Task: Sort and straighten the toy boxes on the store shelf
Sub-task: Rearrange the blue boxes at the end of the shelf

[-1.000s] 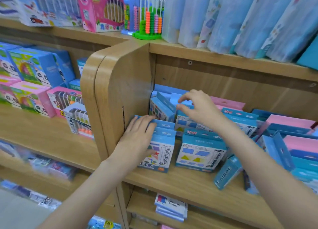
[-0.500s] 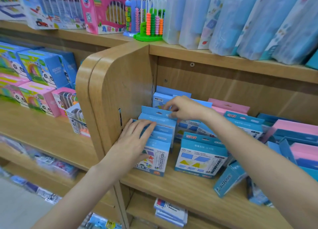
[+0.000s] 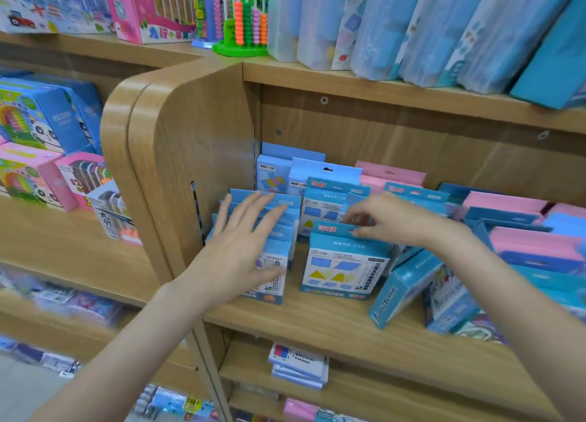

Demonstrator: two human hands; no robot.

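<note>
— What is framing the aisle?
— Light wooden shelving (image 3: 348, 323), its rounded end panel (image 3: 177, 155) standing at the left edge.
— And below?
— Pale grey floor (image 3: 19, 390) is showing at the bottom-left corner.

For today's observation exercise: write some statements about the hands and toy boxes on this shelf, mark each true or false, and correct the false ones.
1. The left hand lies flat, fingers spread, on the stack of blue boxes beside the wooden side panel. True.
2. The right hand pinches the top edge of a pink box. False: it pinches the blue shapes box.
3. A bead abacus stands on the upper shelf. True.
4. All boxes right of the shapes box stand upright. False: the teal box leans.
</note>
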